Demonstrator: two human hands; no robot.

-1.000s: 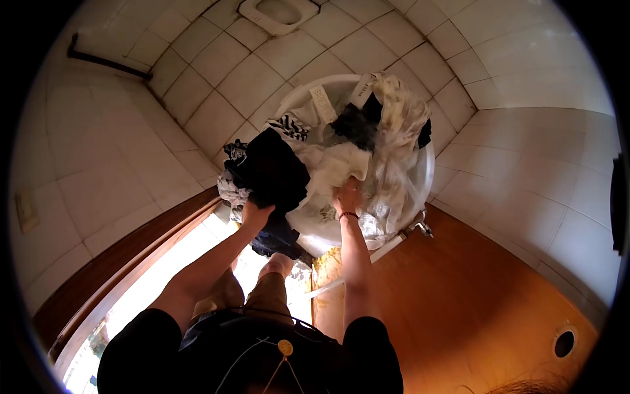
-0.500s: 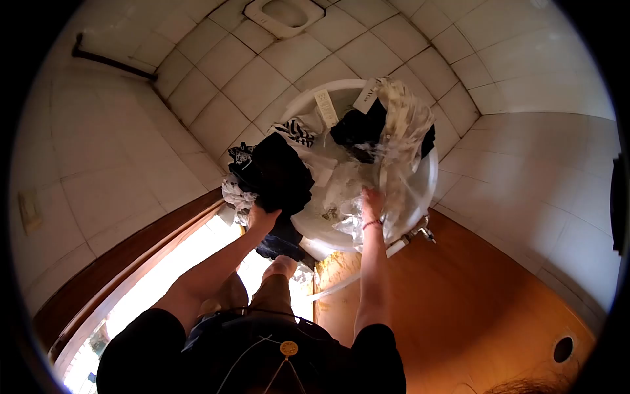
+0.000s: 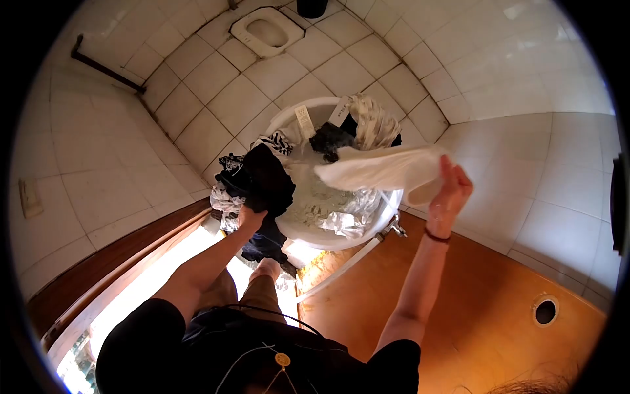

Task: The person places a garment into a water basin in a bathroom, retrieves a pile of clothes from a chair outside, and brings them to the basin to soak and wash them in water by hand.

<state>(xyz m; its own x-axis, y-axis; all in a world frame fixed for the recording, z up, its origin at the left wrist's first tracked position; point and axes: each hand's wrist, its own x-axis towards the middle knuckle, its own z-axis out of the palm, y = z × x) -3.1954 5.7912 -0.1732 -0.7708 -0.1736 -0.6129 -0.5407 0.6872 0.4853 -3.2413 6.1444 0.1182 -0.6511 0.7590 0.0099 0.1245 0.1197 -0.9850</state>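
Note:
My right hand (image 3: 449, 190) is raised at the right of a white round basin (image 3: 319, 241). Its fingers are closed on one end of a white cloth (image 3: 387, 169), which stretches leftward over the water. At the basin's left edge, my left hand (image 3: 251, 220) grips a bunched black garment (image 3: 270, 177); its fingertips are partly hidden by the fabric. In the basin sit a black-and-white striped garment (image 3: 277, 140), a dark wet garment (image 3: 331, 139) and a cream garment (image 3: 373, 125). Crumpled white material (image 3: 348, 224) lies near the front rim.
Two printed tags, one yellowish (image 3: 305, 122) and one white (image 3: 340, 111), show at the basin's back. A metal tap (image 3: 398, 227) and white pipe (image 3: 341, 268) are beside the orange panel (image 3: 472, 295), which has a round hole (image 3: 545, 310). A squat toilet (image 3: 252, 44) lies beyond.
My right hand has come up out of the basin and moved right, now with the white cloth in it. My left hand still grips the black garment. The view has shifted slightly.

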